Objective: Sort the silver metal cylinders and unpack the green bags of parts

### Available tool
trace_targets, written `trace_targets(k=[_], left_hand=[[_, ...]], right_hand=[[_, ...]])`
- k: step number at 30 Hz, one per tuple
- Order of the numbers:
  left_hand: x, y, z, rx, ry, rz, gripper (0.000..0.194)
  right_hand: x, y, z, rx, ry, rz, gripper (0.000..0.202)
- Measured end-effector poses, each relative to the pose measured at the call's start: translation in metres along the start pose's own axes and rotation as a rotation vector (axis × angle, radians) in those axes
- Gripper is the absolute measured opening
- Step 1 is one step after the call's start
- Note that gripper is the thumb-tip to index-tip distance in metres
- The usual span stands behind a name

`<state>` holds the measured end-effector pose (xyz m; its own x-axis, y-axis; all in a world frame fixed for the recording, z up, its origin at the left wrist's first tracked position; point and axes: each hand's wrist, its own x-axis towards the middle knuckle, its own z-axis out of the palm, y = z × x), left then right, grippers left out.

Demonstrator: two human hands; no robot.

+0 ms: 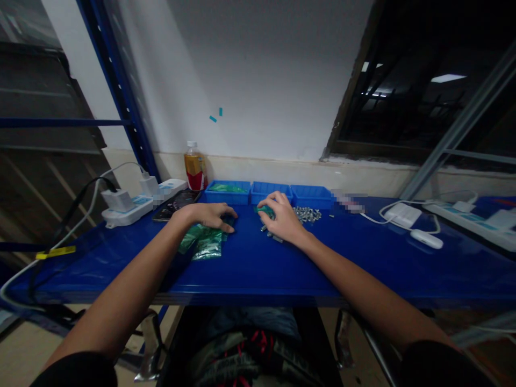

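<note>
My left hand [213, 216] is over several green plastic bags [207, 244] on the blue table [258, 274], its thumb and fingers apart. To its right, my right hand [281, 217] has its fingers curled round a small green bag [264, 209] near the middle bin. Beside and behind that hand lies a pile of small metal parts [308, 214], with a few more pieces [274, 237] just below the palm. What is inside the held bag cannot be made out.
Three blue bins [311, 196] line the wall; the left one holds green bags. A bottle [195, 167], a phone [177, 205] and a power strip [141, 205] stand left. Right are white cables, a charger [403, 214], a small white case [426, 239] and another strip [475, 220].
</note>
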<state>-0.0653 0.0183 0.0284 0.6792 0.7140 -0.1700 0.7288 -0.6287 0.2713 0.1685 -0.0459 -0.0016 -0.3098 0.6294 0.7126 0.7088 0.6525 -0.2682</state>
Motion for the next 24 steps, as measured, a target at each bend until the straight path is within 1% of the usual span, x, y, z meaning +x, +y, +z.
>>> trace_targets(k=[1, 4, 6, 8, 10, 12, 14, 16, 18, 22, 24], left_hand=[[0.000, 0.001, 0.001, 0.007, 0.018, -0.003, 0.057], [0.008, 0.002, 0.005, 0.022, 0.073, -0.044, 0.035], [0.013, 0.001, 0.008, 0.014, 0.091, -0.069, 0.027], [0.015, -0.001, 0.009, 0.004, 0.108, -0.105, 0.028], [0.013, -0.003, 0.007, 0.009, 0.119, -0.147, 0.036], [0.009, -0.005, 0.004, 0.028, 0.089, -0.152, 0.047], [0.004, -0.006, 0.001, 0.045, 0.039, -0.130, 0.059], [0.004, -0.006, 0.001, 0.055, 0.013, -0.119, 0.066], [0.007, -0.005, 0.004, 0.051, 0.045, -0.130, 0.063], [0.019, 0.000, 0.013, 0.044, 0.167, -0.180, 0.039], [0.021, 0.003, 0.014, 0.041, 0.198, -0.183, 0.034]], right_hand=[[-0.001, 0.000, 0.001, -0.001, -0.014, -0.003, 0.012], [-0.002, -0.004, 0.002, 0.002, -0.062, -0.015, 0.012], [-0.002, -0.007, 0.003, 0.004, -0.103, -0.026, 0.012], [-0.003, -0.009, 0.003, 0.002, -0.157, -0.034, 0.013], [-0.003, -0.011, 0.003, 0.001, -0.210, -0.045, 0.013], [-0.004, -0.013, 0.002, -0.002, -0.251, -0.059, 0.014], [-0.004, -0.015, 0.002, -0.011, -0.273, -0.070, 0.014], [-0.004, -0.016, 0.001, -0.022, -0.282, -0.074, 0.015], [-0.005, -0.017, 0.002, -0.027, -0.285, -0.076, 0.015], [-0.005, -0.016, 0.004, -0.025, -0.299, -0.074, 0.015], [-0.005, -0.015, 0.004, -0.027, -0.307, -0.075, 0.016]])
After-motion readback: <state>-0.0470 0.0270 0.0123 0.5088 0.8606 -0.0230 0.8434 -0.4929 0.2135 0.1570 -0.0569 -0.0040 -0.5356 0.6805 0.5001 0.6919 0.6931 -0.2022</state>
